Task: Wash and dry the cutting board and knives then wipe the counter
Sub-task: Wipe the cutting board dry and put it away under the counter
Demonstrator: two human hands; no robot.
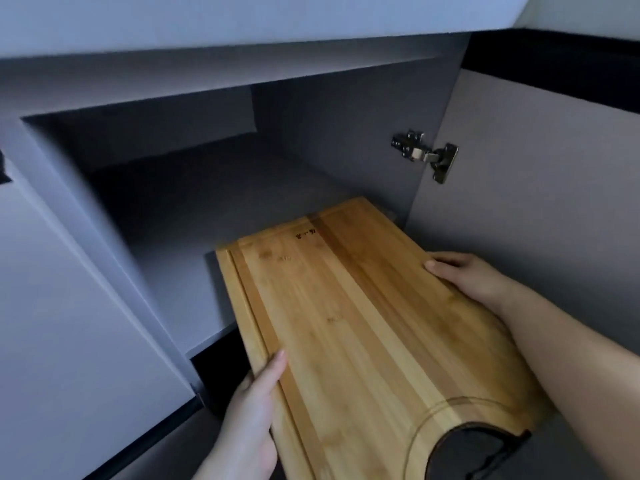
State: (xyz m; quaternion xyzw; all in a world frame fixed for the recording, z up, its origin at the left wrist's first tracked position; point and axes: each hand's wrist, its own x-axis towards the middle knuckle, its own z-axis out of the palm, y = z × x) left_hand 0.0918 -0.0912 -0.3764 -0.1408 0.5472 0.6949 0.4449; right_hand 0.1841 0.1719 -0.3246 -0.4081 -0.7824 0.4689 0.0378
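Note:
A long bamboo cutting board (pixel 349 320) with a groove along its edge and a round handle hole at its near end is held flat, its far end reaching into an open lower cabinet. My left hand (pixel 252 410) grips the board's left edge, thumb on top. My right hand (pixel 471 277) holds the right edge, fingers curled over it. No knives are in view.
The grey cabinet's bottom shelf (pixel 180 278) lies under the board's far end. The open right door (pixel 526 209) with a metal hinge (pixel 426 154) stands close beside my right hand. The open left door (pixel 62 306) is at the left. A dark countertop edge (pixel 554 60) runs above.

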